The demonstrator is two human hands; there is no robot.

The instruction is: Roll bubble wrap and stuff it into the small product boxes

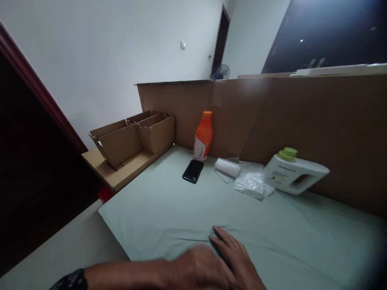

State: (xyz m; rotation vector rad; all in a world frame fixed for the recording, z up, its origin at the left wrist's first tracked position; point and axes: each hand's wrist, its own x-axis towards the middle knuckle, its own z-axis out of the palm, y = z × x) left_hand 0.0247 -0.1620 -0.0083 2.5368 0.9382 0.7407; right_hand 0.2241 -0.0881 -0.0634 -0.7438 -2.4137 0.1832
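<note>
Tabletop cloth: crease points to left edge
Right hand: nearer, fingers extended, hold unclear
Left hand: blurred, grip unclear

A white wall carries a small switch plate; farther right stands a narrow, dark doorway, a round fan (only its upper part shows) near its foot. Glare washes a dark panel; pale floor lies lower left.
</note>
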